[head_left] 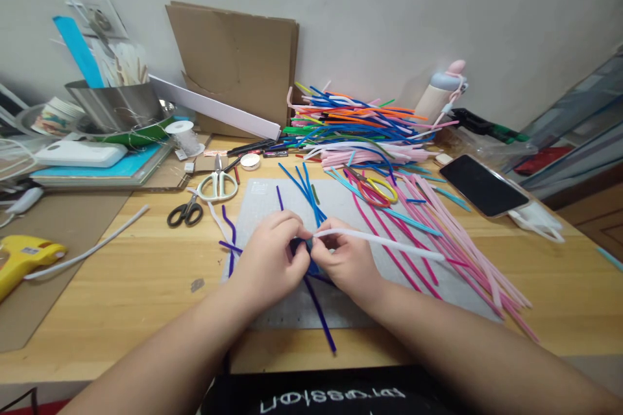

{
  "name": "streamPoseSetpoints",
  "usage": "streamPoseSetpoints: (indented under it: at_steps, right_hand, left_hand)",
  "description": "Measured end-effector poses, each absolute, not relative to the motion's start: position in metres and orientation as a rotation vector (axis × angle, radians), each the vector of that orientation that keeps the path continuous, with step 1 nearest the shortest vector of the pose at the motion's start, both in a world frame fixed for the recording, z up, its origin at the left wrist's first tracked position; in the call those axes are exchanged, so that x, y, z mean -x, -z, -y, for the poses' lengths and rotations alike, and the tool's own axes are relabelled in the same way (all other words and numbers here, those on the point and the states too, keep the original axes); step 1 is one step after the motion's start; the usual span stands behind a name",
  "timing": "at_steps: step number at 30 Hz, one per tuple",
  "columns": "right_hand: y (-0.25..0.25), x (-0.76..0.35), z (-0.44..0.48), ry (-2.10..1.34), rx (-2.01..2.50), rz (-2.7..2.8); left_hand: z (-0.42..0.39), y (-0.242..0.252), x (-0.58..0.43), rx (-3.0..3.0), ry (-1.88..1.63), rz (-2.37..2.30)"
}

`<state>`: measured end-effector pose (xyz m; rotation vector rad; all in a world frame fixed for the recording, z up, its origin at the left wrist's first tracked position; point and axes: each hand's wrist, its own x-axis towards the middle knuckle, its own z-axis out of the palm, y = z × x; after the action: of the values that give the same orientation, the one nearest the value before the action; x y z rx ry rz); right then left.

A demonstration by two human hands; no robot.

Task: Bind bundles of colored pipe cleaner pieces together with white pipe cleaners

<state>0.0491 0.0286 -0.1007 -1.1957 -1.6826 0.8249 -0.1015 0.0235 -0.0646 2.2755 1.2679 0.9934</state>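
Observation:
Over a grey cutting mat (282, 316), my left hand (276, 253) and my right hand (348, 262) meet with fingertips pinched. Between them is one end of a white pipe cleaner (384, 241), whose long free part stretches to the right above pink ones. A dark blue piece (314, 264) shows in the gap below the fingers; whether it is held too is hidden. Purple pipe cleaners (321, 318) lie beneath and left of my hands. Blue pipe cleaners (302, 187) lie just beyond them. Pink pipe cleaners (467, 259) spread over the mat's right side.
Red-and-yellow scissors (374, 189), white scissors (218, 188) and black scissors (185, 212) lie around the mat. A heap of coloured pipe cleaners (360, 123) sits at the back by cardboard (238, 65). A yellow glue gun (29, 256) is left, a phone (481, 185) right.

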Motion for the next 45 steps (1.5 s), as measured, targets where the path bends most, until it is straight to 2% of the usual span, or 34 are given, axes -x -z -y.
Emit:
streamPoseSetpoints:
  at_steps: [11, 15, 22, 32, 45]
  right_hand:
    - [0.103, -0.047, -0.029, -0.862, 1.185, 1.577]
    - [0.097, -0.047, -0.033, -0.980, 1.046, 1.498]
    - [0.096, -0.052, -0.034, -1.059, 0.881, 1.506]
    - [0.106, -0.053, -0.036, -1.097, 0.872, 1.572]
    - [0.105, -0.052, -0.036, -1.233, 0.793, 1.445]
  left_hand:
    - [-0.016, 0.068, 0.098, -2.312, -1.002, -1.284]
    - [-0.020, 0.062, 0.101, -2.067, -1.050, -1.347]
    - [-0.025, 0.062, 0.103, -1.568, -0.822, -1.288]
    - [-0.024, 0.066, 0.104, -2.180, -0.914, -1.393]
    - [-0.023, 0.070, 0.102, -2.033, -0.931, -1.477]
